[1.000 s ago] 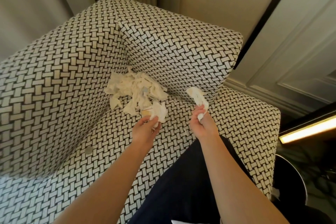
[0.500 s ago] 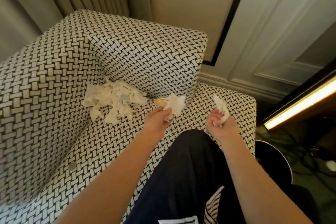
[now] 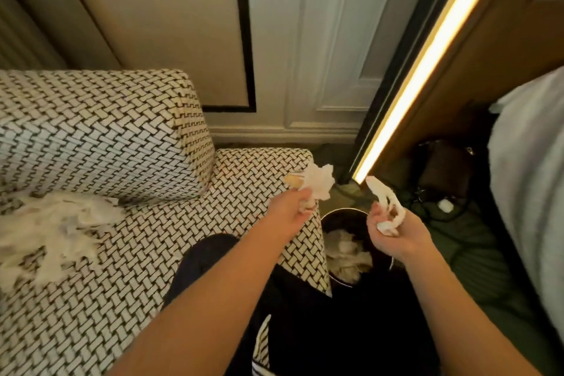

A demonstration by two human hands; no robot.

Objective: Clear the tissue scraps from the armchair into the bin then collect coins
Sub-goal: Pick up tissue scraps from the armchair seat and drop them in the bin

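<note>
The left hand (image 3: 291, 213) is closed around a crumpled tissue wad (image 3: 317, 185) at the right edge of the armchair (image 3: 100, 137) seat, and the right hand (image 3: 393, 230) grips a long twisted tissue strip (image 3: 385, 197) above the round dark bin (image 3: 348, 249), which stands on the floor just beside the chair and already holds tissue. A loose pile of scraps (image 3: 58, 223) lies on the seat at the left, by the patterned backrest

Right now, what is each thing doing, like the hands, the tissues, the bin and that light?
Left hand: closed on a crumpled tissue scrap, above the seat edge.
Right hand: closed on a long twisted scrap, above the bin.
Bin: open, tissue already inside.
Tissue pile: loose on the armchair seat.
Light strip: lit.
</note>
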